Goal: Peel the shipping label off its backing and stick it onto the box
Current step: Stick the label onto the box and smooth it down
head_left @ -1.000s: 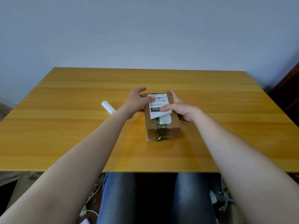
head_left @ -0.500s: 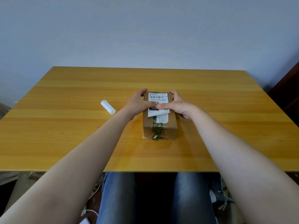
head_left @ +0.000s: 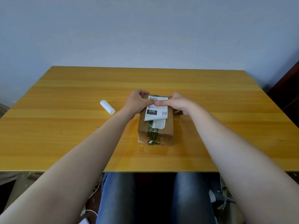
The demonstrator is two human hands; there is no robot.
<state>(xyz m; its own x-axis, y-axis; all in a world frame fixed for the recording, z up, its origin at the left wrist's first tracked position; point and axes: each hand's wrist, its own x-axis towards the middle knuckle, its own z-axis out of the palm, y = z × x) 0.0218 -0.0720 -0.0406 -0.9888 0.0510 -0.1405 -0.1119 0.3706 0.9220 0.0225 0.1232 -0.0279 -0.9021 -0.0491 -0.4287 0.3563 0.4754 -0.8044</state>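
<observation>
**Shipping label [head_left: 156, 110] lay on the box top under both thumbs**

A yellow wood-grain table [head_left: 64, 126] filled the middle of the view, its far edge against a plain pale blue-grey wall [head_left: 145, 29]. A piece of dark furniture [head_left: 288, 91] showed at the right edge of the frame. Below the table's near edge were the person's legs in blue jeans [head_left: 118, 199], with some cables and clutter on the floor to either side.

A small brown cardboard box [head_left: 168, 126] stood on the table near its centre, closed, with green printed tape [head_left: 152, 135] running along the top and down the near face. The shipping label sat on the far part of the box top, showing a black block marked "070" and a small QR code. Its near right corner seemed to curl up a little. Just beyond that edge a smaller white patch [head_left: 159, 123] was stuck over the tape. What the box contained could not be seen. A short white cylinder [head_left: 107, 107] lay on the table to the left, well apart from the box.

The left hand [head_left: 136, 102] gripped the far left corner of the box, fingers curled over its edge and thumb laid across the label. The right hand [head_left: 178, 103] held the far right side, fingers curled down beside the box and thumb pressed flat on the label. The two thumb tips nearly met in the middle of the label.
</observation>
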